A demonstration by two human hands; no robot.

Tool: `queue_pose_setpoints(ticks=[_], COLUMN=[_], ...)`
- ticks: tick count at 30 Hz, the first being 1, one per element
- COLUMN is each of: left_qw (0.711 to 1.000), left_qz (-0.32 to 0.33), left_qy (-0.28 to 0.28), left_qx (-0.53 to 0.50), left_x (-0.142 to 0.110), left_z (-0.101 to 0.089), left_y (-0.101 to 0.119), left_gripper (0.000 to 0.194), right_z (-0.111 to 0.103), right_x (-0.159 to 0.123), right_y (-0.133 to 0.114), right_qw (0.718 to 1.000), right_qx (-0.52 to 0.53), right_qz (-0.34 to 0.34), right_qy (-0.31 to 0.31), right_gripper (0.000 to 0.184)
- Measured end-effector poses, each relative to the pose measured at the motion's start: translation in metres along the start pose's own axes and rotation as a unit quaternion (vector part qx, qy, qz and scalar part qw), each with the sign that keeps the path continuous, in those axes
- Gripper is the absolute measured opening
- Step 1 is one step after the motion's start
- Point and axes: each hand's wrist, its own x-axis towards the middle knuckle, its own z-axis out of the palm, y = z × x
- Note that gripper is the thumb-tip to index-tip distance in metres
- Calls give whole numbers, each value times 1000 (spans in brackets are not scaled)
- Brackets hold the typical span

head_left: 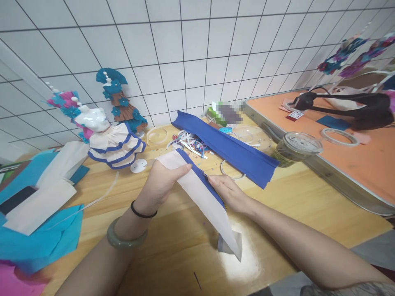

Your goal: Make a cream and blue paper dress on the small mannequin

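A long strip of white crepe paper (205, 201) with a blue border slants across the middle of the table, its lower end bent near the front. My left hand (163, 181) pinches the upper part, thumb on top by the blue border (185, 155). At that border, farther down, my right hand (230, 193) is closed; a small shiny tip shows by its fingertips, but the object is mostly hidden. Behind the hands lies a wide blue crepe paper strip (228, 148). To the left stands a white doll-like bust with a ruffled white skirt (115, 144) trimmed in blue.
Paper scraps (189, 142) and tape rings lie behind my hands. A clear lidded jar (298, 148) stands right, beside an orange-topped raised surface (345, 160). Turquoise paper (58, 230), white sheets and a dark phone (17, 199) lie left. A tiled wall (197, 49) closes the back.
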Motion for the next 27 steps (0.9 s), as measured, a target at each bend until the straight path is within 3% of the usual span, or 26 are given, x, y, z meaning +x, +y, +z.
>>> queue_pose_setpoints(ticks=[11, 19, 27], left_qw=[983, 996, 994], left_qz=[61, 33, 11], left_qy=[60, -11, -36], left_qx=[162, 85, 104], left_x=[-1, 2, -2], left_z=[-8, -11, -2], left_y=[3, 8, 5], left_gripper=[32, 37, 34], right_z=[-1, 1, 4], right_x=[3, 1, 1], right_y=[-1, -1, -1], right_qw=[1000, 998, 1000], right_qx=[-3, 1, -20], right_qz=[6, 6, -3], right_qy=[-1, -57, -21], right_gripper=[48, 58, 53])
